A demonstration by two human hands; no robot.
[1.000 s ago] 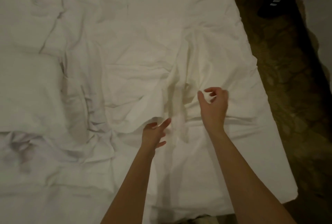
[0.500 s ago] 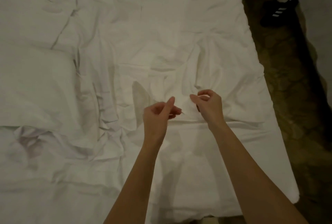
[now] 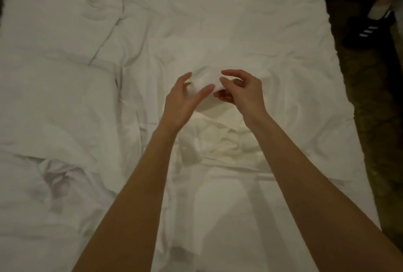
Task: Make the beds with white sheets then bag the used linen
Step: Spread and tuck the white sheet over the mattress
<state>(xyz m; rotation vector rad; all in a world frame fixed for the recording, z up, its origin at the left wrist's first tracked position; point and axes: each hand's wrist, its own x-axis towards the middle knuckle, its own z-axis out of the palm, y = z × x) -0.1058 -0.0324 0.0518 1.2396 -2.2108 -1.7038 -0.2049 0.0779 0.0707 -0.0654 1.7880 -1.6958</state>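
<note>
A crumpled white sheet (image 3: 218, 31) covers the bed and fills most of the view. A raised fold of the sheet (image 3: 205, 79) is lifted off the bed at the centre. My left hand (image 3: 183, 99) cups the fold from the left, with thumb and fingers around it. My right hand (image 3: 242, 90) pinches the same fold from the right between thumb and fingertips. Below the hands, the cloth hangs in a bunched heap (image 3: 218, 143). A smoother white pillow or duvet part (image 3: 54, 101) lies at the left.
The bed's right edge (image 3: 340, 97) runs down the right side, with dark patterned carpet (image 3: 375, 141) beyond it. Another person's foot in a dark shoe with white stripes (image 3: 368, 29) stands on the carpet at the top right.
Both hands have come together and lifted a fold of the sheet off the bed; a second ago they were apart and just reaching into the cloth. The view has moved closer.
</note>
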